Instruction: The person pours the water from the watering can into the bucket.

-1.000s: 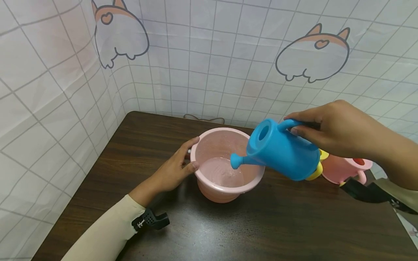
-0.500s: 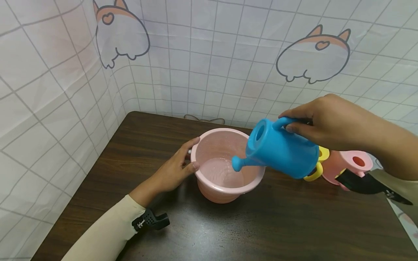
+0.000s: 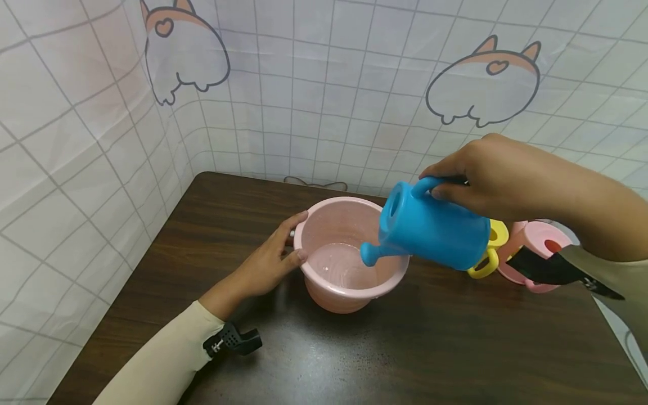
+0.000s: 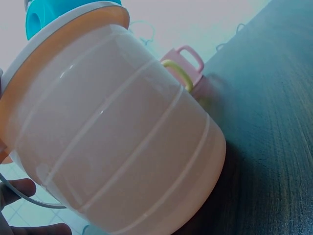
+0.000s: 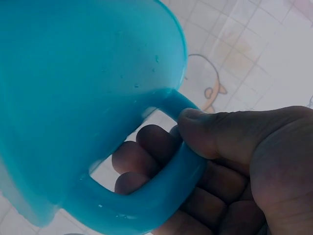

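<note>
My right hand point(image 3: 493, 177) grips the handle of a blue watering can point(image 3: 430, 225), its fingers curled through the loop in the right wrist view. The can is tipped to the left, and its round spout head point(image 3: 370, 254) is over the opening of a pink bucket point(image 3: 338, 298). Rippled, clear water point(image 3: 340, 267) covers the bucket's bottom. My left hand point(image 3: 270, 259) holds the bucket's left rim, thumb over the edge. In the left wrist view the bucket's side point(image 4: 117, 122) fills most of the picture, with fingertips point(image 4: 22, 188) by its thin wire handle point(image 4: 32, 199).
Right of the bucket, a yellow watering can point(image 3: 491, 250) and a pink watering can point(image 3: 544, 236) stand on the dark wooden table point(image 3: 405, 354), partly hidden by the blue can and right arm. A white grid-patterned curtain point(image 3: 324, 101) hangs behind the table.
My right hand has risen and shifted left, and the blue watering can tips further, its spout staying over the bucket. More of the yellow can shows. My left hand has stayed on the rim.
</note>
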### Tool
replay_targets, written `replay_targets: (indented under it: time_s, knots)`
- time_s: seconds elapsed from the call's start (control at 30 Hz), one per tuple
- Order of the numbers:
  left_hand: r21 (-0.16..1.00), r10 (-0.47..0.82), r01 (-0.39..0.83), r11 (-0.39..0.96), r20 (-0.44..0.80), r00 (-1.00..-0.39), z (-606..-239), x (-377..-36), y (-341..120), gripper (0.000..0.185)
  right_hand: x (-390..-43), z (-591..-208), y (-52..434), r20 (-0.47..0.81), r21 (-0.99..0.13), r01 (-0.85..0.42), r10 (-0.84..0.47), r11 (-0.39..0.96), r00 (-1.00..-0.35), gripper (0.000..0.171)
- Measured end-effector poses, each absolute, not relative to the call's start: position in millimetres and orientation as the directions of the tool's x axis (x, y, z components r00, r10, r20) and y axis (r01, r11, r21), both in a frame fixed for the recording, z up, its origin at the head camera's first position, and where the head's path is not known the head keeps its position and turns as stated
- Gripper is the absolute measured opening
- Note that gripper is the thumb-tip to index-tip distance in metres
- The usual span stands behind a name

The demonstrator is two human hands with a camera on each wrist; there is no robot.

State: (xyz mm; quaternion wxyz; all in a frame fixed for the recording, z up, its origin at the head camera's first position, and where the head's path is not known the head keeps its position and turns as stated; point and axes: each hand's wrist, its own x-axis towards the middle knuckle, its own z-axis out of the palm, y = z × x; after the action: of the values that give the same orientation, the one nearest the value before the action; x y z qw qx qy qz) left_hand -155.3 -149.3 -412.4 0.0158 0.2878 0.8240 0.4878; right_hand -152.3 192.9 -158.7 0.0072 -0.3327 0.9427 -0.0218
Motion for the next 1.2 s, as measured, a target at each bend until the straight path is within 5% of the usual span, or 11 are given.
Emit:
replay_targets:
  time_s: [1.2]
  knots:
    - [0.815, 0.486, 0.448, 0.367, 0.243, -0.839, -411, -153, -149, 0.084, -162, -148, 173, -0.116, -0.025, -0.604, -0.602, 0.797, -0.79, 0.035]
